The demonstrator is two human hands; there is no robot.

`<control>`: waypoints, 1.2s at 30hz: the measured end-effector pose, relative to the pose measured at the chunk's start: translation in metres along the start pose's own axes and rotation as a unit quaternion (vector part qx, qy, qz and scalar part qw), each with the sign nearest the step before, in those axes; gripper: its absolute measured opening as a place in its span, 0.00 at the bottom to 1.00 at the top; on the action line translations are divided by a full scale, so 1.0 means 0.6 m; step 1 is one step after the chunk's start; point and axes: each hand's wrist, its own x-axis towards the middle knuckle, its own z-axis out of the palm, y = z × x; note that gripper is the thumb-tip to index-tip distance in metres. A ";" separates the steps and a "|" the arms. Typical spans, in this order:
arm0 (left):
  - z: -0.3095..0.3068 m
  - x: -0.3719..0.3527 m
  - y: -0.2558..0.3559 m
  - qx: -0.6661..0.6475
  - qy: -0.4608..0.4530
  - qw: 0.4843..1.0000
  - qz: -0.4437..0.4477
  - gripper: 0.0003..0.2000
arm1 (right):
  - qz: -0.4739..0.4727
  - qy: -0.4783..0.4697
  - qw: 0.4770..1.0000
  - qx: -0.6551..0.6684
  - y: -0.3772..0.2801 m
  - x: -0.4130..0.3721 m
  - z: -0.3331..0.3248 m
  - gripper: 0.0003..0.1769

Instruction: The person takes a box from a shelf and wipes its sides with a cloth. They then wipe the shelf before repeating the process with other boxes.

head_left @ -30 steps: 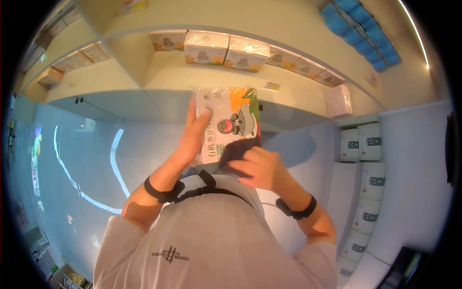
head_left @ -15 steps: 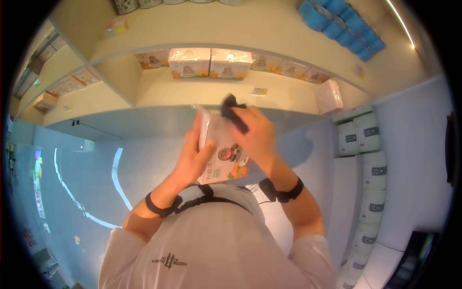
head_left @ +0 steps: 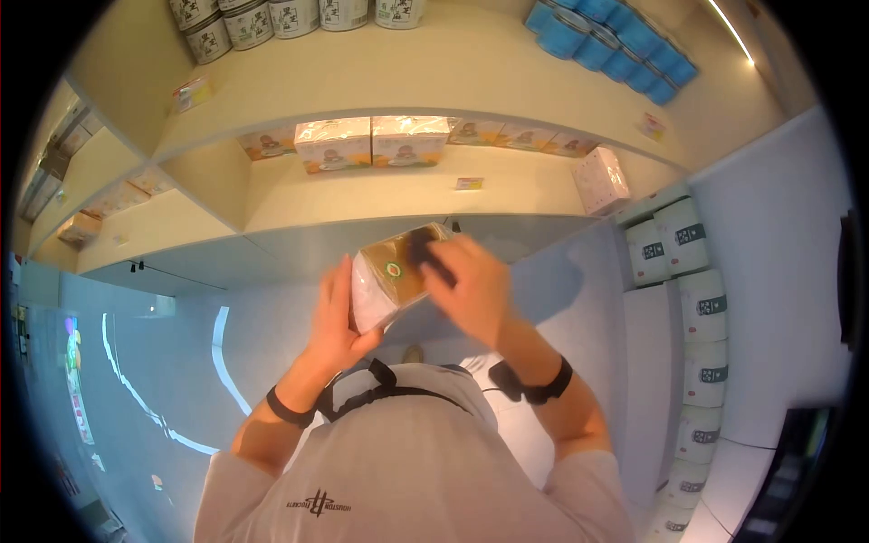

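Observation:
A film-wrapped carton [head_left: 373,282] is held in front of my body, below the shelf edge. Its brown-gold face with a small round green-and-red badge is turned up, and a pale side faces left. My left hand [head_left: 339,319] grips the carton from its left and lower side. In the fingers of my right hand [head_left: 474,288] is a black cloth [head_left: 429,253], lying against the right part of the brown face. Motion blurs the cloth and the right fingers. The far right end of the carton is hidden behind them.
Ahead, a cream shelf [head_left: 362,210] carries two wrapped boxes [head_left: 371,154], more boxes behind, and a pink-white pack [head_left: 601,181]. Blue cans [head_left: 597,50] and labelled tins [head_left: 294,16] stand on the shelf above. White packs [head_left: 704,312] line the right wall.
The carton has been turned, from its printed front showing to its brown face up. The cloth has moved down onto that face. My view has shifted, so the shelves show lower.

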 end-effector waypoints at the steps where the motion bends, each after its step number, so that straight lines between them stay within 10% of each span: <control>1: -0.003 -0.005 0.006 0.021 -0.021 1.000 -0.005 0.49 | 0.062 -0.037 0.997 0.007 0.018 0.002 -0.007 0.16; 8: 0.014 -0.009 -0.004 0.029 -0.008 0.999 0.032 0.49 | -0.087 -0.015 0.993 0.076 -0.037 -0.003 -0.002 0.15; 11: -0.002 -0.011 -0.010 0.039 -0.015 0.998 0.048 0.49 | 0.044 -0.045 0.998 0.020 0.030 0.000 0.008 0.15; 19: -0.003 -0.007 -0.011 0.035 -0.014 0.997 0.072 0.49 | -0.066 -0.066 0.994 0.064 -0.011 0.007 -0.006 0.16; 28: -0.044 -0.017 -0.050 0.010 -0.066 0.990 0.125 0.55 | 0.051 0.112 0.992 0.025 0.109 0.010 -0.151 0.14; 31: -0.064 -0.001 -0.065 -0.023 -0.075 0.984 0.162 0.58 | 0.362 -0.142 0.805 0.447 0.194 -0.009 -0.186 0.26; 34: -0.072 0.023 -0.055 -0.103 -0.073 0.969 0.211 0.44 | 0.452 -0.233 0.622 0.596 0.299 -0.079 -0.080 0.25; 36: -0.088 0.032 -0.048 -0.166 -0.148 0.971 0.091 0.27 | 0.463 -0.245 0.600 0.604 0.292 -0.122 0.012 0.26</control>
